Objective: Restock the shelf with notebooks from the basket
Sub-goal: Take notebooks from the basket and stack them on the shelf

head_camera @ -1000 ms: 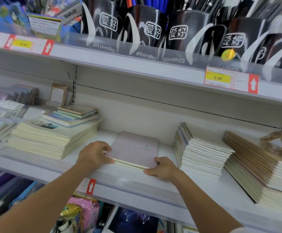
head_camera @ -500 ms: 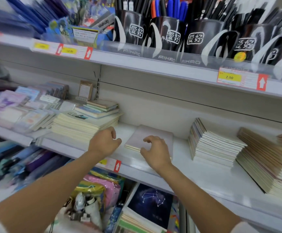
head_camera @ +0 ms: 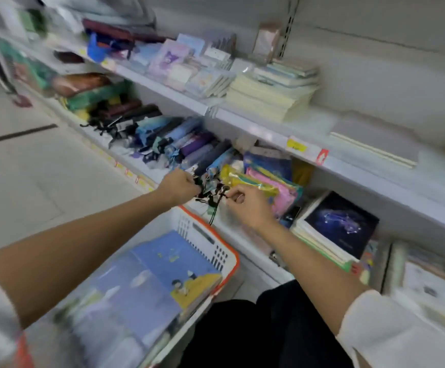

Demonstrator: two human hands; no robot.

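Observation:
A white basket with an orange rim (head_camera: 232, 252) sits low in front of me. It holds blue illustrated notebooks (head_camera: 163, 274). My left hand (head_camera: 178, 187) and my right hand (head_camera: 245, 206) hover just past the basket's far rim, in front of the lower shelf. Their fingers are loosely curled, and I see nothing held in either. Black umbrella straps (head_camera: 212, 197) dangle between the two hands. A pale pink-grey notebook (head_camera: 375, 144) lies flat on the middle shelf at the upper right, apart from both hands.
A stack of cream notebooks (head_camera: 269, 99) and small pastel pads (head_camera: 189, 67) fill the middle shelf to the left. Folded umbrellas (head_camera: 176, 136), coloured pouches (head_camera: 264, 181) and dark constellation notebooks (head_camera: 341, 224) lie on the lower shelf. Tiled floor (head_camera: 30, 168) extends left.
My view has swung down and left from the middle shelf to the basket. Both hands left the pink-grey notebook on the shelf and dropped towards the basket.

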